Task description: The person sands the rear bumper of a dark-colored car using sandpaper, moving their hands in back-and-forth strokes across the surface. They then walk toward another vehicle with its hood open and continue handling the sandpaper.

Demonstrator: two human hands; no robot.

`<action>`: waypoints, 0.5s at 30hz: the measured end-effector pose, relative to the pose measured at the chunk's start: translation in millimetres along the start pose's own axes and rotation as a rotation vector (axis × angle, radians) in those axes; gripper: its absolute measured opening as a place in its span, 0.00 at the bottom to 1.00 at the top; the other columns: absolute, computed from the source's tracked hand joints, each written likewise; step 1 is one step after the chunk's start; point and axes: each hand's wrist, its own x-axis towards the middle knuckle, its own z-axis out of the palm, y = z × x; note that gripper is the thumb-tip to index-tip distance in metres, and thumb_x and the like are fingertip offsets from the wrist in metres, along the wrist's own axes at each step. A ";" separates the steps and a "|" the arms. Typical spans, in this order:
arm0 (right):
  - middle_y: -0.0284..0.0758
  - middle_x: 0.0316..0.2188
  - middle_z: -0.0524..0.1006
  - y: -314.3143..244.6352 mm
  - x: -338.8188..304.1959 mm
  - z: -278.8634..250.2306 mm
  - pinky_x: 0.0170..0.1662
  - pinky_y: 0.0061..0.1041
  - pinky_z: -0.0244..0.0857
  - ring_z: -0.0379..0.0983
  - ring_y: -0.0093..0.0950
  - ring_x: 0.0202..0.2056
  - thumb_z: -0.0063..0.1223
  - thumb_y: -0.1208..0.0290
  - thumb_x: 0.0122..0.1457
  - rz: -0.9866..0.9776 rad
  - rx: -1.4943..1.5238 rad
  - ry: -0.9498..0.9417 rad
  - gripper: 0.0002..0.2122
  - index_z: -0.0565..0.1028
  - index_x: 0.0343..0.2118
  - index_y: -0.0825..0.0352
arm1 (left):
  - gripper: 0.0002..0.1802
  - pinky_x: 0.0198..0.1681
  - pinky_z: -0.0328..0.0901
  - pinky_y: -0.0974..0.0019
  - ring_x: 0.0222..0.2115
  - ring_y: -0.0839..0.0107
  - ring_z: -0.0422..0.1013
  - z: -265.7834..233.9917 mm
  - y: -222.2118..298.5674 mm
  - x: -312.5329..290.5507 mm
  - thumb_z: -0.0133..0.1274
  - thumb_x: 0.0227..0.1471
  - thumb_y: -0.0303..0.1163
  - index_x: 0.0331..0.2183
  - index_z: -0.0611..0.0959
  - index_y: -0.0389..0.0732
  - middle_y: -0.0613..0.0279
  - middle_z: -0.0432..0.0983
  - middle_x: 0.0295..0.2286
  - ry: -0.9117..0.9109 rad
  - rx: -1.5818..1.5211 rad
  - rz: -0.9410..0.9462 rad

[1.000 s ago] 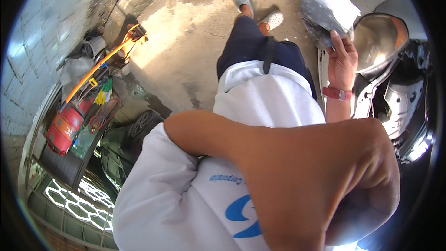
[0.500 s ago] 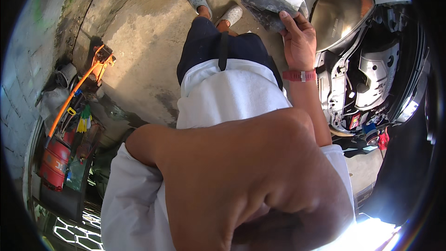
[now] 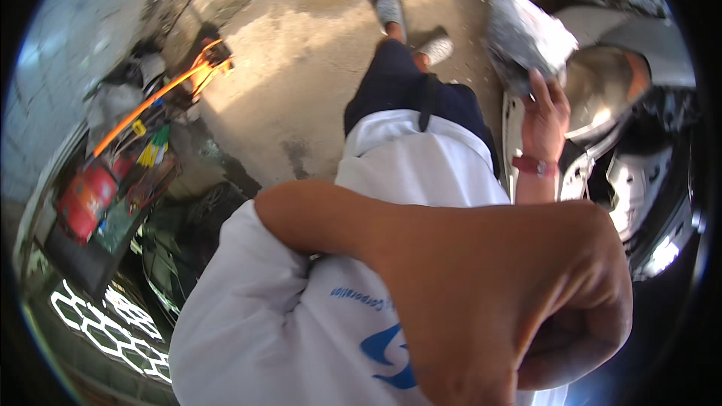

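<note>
Keeping the silvery sheet (image 3: 526,34) pinched, seemingly securely, in the right hand (image 3: 546,116) despite a swung view, left hand (image 3: 519,286) too unclear to tell.

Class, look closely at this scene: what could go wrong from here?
The right hand grips the grey sheet at one end only, so it might slip or flop.
In view, the sheet appears close to the car headlight; if they touched, the lens might get scuffed.
The curled left hand looms near the camera, perhaps hiding hazards.
</note>
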 end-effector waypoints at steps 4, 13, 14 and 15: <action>0.24 0.31 0.80 -3.2 -7.2 7.6 0.38 0.21 0.64 0.71 0.14 0.33 0.72 0.66 0.64 -0.122 -0.208 -0.031 0.09 0.84 0.34 0.66 | 0.23 0.37 0.73 0.62 0.26 0.70 0.76 -13.7 8.1 -13.8 0.71 0.59 0.41 0.43 0.78 0.35 0.64 0.77 0.26 -0.043 -0.008 -0.031; 0.27 0.36 0.85 -0.6 -13.6 27.7 0.43 0.20 0.70 0.77 0.15 0.36 0.68 0.71 0.67 -0.092 -0.092 -0.094 0.07 0.86 0.42 0.69 | 0.27 0.41 0.76 0.59 0.29 0.67 0.78 -40.5 32.0 -22.7 0.70 0.60 0.45 0.48 0.78 0.35 0.62 0.78 0.27 -0.186 0.117 -0.202; 0.27 0.35 0.85 0.0 -12.8 28.2 0.43 0.21 0.70 0.77 0.14 0.37 0.68 0.70 0.67 -0.091 -0.085 -0.089 0.08 0.86 0.42 0.69 | 0.27 0.42 0.77 0.58 0.29 0.66 0.78 -45.5 32.6 -24.5 0.70 0.61 0.45 0.48 0.78 0.35 0.62 0.78 0.28 -0.174 0.175 -0.194; 0.27 0.36 0.86 -1.5 -12.0 25.6 0.44 0.21 0.70 0.77 0.14 0.37 0.68 0.70 0.67 -0.089 -0.093 -0.120 0.08 0.86 0.42 0.70 | 0.28 0.42 0.77 0.58 0.29 0.66 0.78 -50.6 32.5 -27.5 0.70 0.61 0.46 0.49 0.78 0.35 0.62 0.78 0.28 -0.131 0.248 -0.185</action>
